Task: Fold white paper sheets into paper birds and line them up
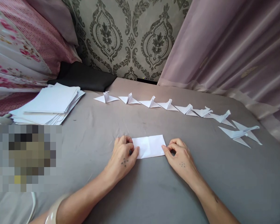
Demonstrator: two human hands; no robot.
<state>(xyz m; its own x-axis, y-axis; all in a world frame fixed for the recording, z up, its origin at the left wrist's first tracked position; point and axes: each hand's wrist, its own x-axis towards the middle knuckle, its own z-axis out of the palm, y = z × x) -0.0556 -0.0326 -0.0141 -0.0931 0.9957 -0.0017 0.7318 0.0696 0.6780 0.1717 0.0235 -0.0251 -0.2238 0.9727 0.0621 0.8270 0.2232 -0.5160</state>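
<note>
A small folded white sheet of paper is held out flat between my two hands, low over the grey cloth, with a faint crease down its middle. My left hand pinches its left edge, thumb on top and fingers curled behind. At the right edge, my right hand grips the paper between thumb and bent fingers. Beyond them, several folded paper birds stand in a curved row that runs to the right.
To the left lies a stack of white paper, with a black cloth-like item behind it. A pixelated patch hides the lower left, where a white cable shows. Curtains and a patterned wall border the grey surface.
</note>
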